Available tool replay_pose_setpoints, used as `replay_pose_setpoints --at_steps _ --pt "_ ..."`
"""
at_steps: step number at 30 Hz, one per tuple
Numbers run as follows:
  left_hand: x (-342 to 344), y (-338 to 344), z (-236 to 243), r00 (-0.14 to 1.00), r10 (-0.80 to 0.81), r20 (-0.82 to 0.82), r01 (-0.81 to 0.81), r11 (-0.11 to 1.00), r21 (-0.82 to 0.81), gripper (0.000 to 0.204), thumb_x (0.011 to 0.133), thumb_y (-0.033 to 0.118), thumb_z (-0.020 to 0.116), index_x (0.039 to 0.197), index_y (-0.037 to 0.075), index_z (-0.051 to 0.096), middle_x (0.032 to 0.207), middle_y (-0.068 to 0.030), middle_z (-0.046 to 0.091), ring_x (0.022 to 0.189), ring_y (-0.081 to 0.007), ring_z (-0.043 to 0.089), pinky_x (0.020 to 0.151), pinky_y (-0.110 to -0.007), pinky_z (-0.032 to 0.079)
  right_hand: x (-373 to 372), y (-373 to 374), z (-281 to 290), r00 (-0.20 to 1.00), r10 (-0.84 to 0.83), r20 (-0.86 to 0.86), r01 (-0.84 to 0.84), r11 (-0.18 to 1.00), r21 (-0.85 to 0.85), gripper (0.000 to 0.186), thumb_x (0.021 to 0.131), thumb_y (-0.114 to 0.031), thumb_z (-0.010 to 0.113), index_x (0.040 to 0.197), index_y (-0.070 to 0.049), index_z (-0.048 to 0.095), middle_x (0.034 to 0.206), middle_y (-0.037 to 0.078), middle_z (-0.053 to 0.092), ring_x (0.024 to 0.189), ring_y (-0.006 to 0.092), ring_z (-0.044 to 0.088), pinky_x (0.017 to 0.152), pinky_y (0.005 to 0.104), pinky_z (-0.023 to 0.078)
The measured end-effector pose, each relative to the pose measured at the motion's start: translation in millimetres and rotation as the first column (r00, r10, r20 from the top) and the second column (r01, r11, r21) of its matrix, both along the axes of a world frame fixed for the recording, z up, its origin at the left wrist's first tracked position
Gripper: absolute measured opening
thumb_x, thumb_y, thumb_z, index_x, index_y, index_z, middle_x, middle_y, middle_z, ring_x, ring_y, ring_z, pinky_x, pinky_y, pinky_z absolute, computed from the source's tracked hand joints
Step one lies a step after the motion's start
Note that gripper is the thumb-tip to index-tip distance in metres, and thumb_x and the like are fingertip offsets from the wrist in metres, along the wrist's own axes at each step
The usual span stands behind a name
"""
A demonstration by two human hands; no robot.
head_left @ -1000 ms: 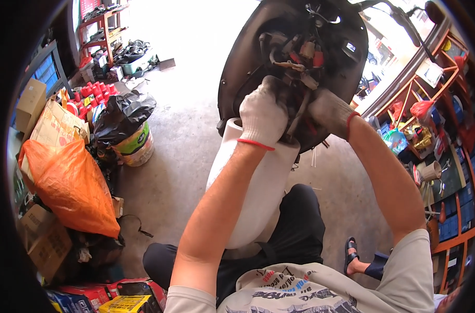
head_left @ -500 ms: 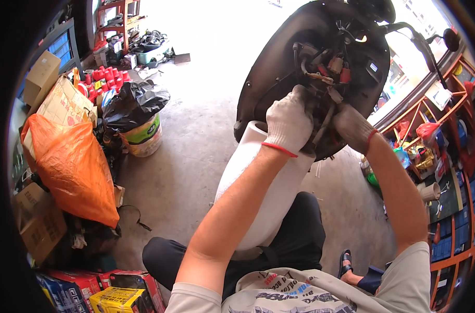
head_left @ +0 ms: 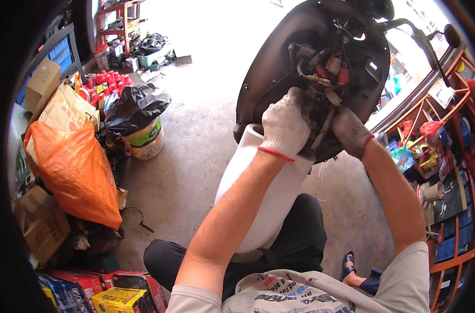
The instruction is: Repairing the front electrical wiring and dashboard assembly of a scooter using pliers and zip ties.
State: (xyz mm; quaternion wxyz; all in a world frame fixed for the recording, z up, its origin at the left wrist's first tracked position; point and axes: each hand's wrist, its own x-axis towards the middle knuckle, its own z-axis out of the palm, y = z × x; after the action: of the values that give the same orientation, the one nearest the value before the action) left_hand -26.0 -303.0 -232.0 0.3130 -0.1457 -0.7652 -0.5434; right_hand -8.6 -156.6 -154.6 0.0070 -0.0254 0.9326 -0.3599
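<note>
In front of me stands a scooter's black front shell (head_left: 268, 68), its inner side bared. Inside it hangs a bundle of wires (head_left: 326, 78) with red and pale connectors. My left hand (head_left: 286, 124), in a white knitted glove with a red cuff, is closed low in the shell, below the wires. My right hand (head_left: 350, 130), gloved alike, curls in from the right at the same height. The fingertips of both are hidden, and so is whatever they grip. Beneath my left forearm is a smooth white scooter body panel (head_left: 248, 193), between my knees.
On the left, an orange sack (head_left: 73, 172) leans by cardboard boxes (head_left: 42, 83) and a bucket (head_left: 143, 138) topped with a black bag. Boxed goods (head_left: 120, 300) lie at lower left. Orange shelving (head_left: 456, 255) lines the right. A handlebar mirror (head_left: 451, 36) juts out at upper right.
My left hand has shifted slightly left, its fist still low in the shell. The right hand stays nearly in place. The whole view has tilted a little.
</note>
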Motion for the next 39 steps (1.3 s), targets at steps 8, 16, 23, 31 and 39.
replay_pose_setpoints --at_steps 8,16,23,31,39 --pt "-6 5 -5 0.999 -0.005 -0.042 0.006 1.000 0.002 0.010 0.086 0.009 0.063 0.096 0.007 0.060 0.084 -0.0178 0.067 0.081 -0.0395 0.066 0.070 -0.048 0.051 -2 11 1 0.993 -0.069 0.099 0.068 0.998 0.019 0.029 0.093 -0.004 0.039 0.106 0.007 0.061 0.077 0.013 0.066 0.073 0.0229 0.064 0.066 0.0372 0.050" --pt "-7 7 -7 0.999 0.003 -0.047 -0.001 1.000 0.025 0.010 0.087 0.010 0.063 0.095 0.007 0.061 0.083 -0.0178 0.067 0.080 -0.0401 0.065 0.069 -0.049 0.051 0 6 4 0.999 -0.018 0.047 0.014 0.997 0.082 0.030 0.097 -0.012 0.041 0.111 0.005 0.062 0.090 0.008 0.066 0.074 0.0139 0.061 0.066 0.0324 0.050" --pt "-11 5 -7 0.995 0.104 0.004 -0.104 0.994 -0.042 0.025 0.082 0.010 0.061 0.105 0.004 0.054 0.088 -0.0189 0.066 0.084 -0.0391 0.066 0.074 -0.048 0.052 -13 15 -8 1.000 0.012 0.017 -0.011 0.997 -0.080 0.032 0.100 -0.015 0.043 0.122 0.001 0.058 0.107 0.008 0.065 0.089 0.0129 0.061 0.073 0.0279 0.052" --pt "7 -17 5 0.986 -0.110 -0.128 0.120 0.990 0.077 0.012 0.084 0.010 0.065 0.095 0.005 0.067 0.095 -0.0174 0.066 0.091 -0.0404 0.064 0.078 -0.047 0.052 26 19 -17 1.000 -0.005 -0.031 -0.008 0.913 -0.407 0.032 0.093 -0.012 0.047 0.120 0.005 0.056 0.085 0.006 0.062 0.070 0.0118 0.057 0.063 0.0282 0.048" --pt "35 -7 11 0.977 -0.207 -0.058 0.191 0.959 -0.210 0.009 0.080 0.012 0.068 0.088 0.012 0.071 0.111 -0.0107 0.062 0.108 -0.0340 0.056 0.090 -0.044 0.045 23 22 -46 0.996 -0.086 -0.025 0.041 0.684 -0.728 0.036 0.089 -0.007 0.061 0.124 0.001 0.055 0.090 0.005 0.062 0.072 0.0120 0.062 0.059 0.0264 0.050"
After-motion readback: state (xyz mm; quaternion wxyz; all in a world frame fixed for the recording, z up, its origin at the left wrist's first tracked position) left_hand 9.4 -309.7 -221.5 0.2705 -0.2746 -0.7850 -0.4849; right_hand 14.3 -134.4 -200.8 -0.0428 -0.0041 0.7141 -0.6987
